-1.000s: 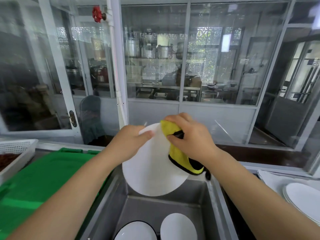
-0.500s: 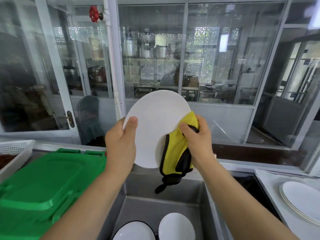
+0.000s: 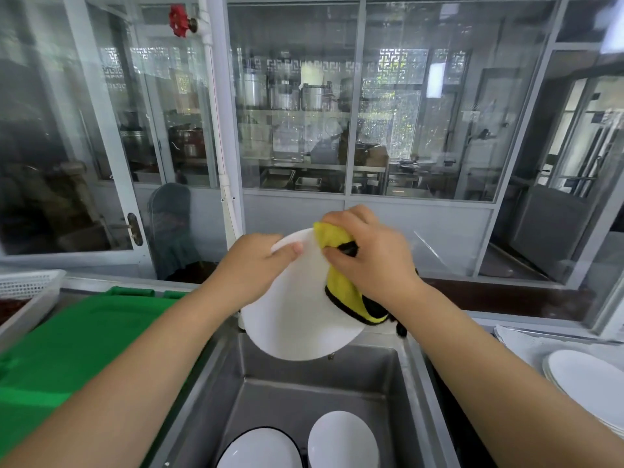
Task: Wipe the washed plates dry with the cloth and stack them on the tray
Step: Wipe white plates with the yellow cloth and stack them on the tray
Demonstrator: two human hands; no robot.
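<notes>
Two grips work above our sink (image 3: pixel 398 373): left hand (image 3: pixel 251 265) grasping the plate (image 3: pixel 297 319) at ten o'clock, right hand (image 3: pixel 366 253) clenching the yellow cloth (image 3: pixel 341 285) against it.

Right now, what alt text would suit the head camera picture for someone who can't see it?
A person's left hand holds a white plate over a steel sink while the right hand rubs it with a yellow cloth. Two more dishes lie in the sink, and plates are stacked at right.

head cam | single view | faces forward and down | close over sink (image 3: pixel 314 396) | glass partition (image 3: pixel 422 130) beyond
</notes>
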